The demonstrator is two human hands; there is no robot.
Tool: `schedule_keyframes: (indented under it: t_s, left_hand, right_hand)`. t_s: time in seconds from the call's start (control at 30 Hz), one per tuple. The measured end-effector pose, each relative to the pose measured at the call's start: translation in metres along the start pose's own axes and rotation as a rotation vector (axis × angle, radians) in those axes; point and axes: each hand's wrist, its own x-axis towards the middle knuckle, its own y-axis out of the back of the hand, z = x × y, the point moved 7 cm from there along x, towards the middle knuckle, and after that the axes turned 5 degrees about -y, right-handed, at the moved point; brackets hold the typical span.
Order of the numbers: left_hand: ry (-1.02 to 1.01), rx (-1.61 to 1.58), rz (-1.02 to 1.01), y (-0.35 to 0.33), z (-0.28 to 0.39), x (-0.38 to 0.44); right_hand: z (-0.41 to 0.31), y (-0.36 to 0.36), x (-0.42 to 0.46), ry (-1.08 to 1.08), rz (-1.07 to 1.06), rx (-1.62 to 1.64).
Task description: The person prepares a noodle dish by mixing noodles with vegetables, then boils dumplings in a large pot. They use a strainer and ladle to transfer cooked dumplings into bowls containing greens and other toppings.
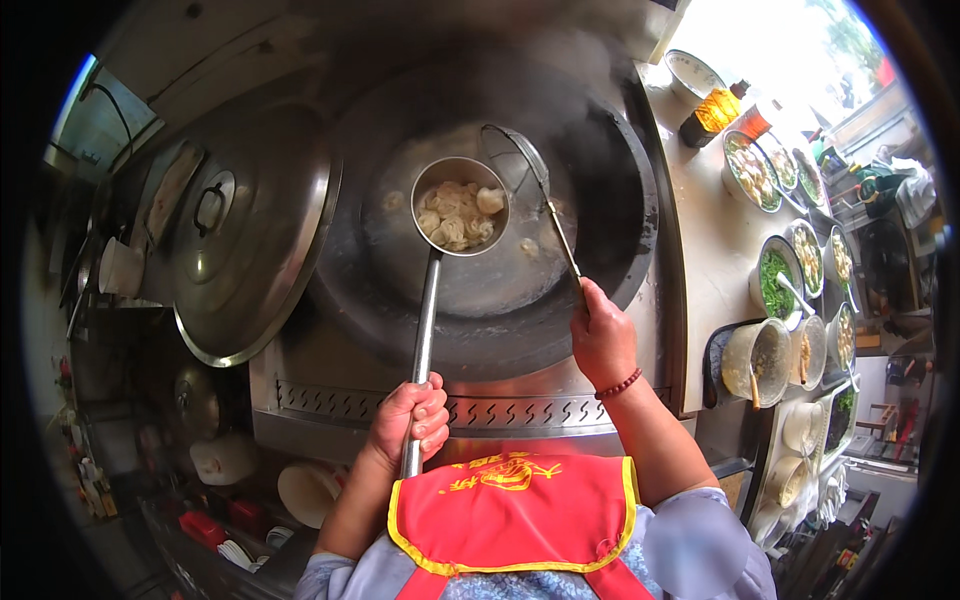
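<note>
My left hand [410,420] grips the metal handle of a deep round ladle [460,165], which hangs over a large steaming wok [480,360]. Pale dumplings [456,217], wonton-like with ruffled skins, fill the ladle's bowl. In my right hand [604,330] is the thin handle of a wire-mesh skimmer [517,154]; its basket is over the wok, just right of the ladle, and holds nothing that I can make out. Cloudy liquid [495,289] lies in the wok, with a loose dumpling [529,247] in it. Steam blurs the far side of the wok.
A big metal lid [255,247] leans left of the wok. On the right counter [675,247] stand a bottle of yellow oil [716,112], a bowl of chopped greens [776,281], several bowls of other ingredients and a tub [754,364] with a spoon. A slotted metal ledge [517,411] runs before me.
</note>
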Motion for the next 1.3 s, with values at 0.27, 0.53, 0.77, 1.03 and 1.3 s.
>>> schedule_keyframes:
  t_s: [0.27,0.53,0.77,1.03,1.3]
  left_hand:
    - [-0.091,0.379,0.104,-0.017,-0.002,-0.025]
    - [-0.266,0.911,0.369,-0.017,-0.009,-0.046]
    - [-0.510,1.291,0.432,-0.012,-0.019,-0.049]
    - [-0.606,1.285,0.403,-0.031,-0.040,-0.039]
    - [-0.664,1.005,0.070,-0.060,-0.068,-0.014]
  right_hand:
    - [0.035,-0.032,-0.015,-0.671,-0.493,0.635]
    - [0.015,-0.033,-0.042,-0.834,-0.728,1.192]
    - [0.019,-0.001,-0.060,-0.806,-0.773,1.247]
    - [0.055,0.027,-0.079,-0.789,-0.809,1.422]
    - [0.095,0.077,-0.084,-0.755,-0.769,1.536]
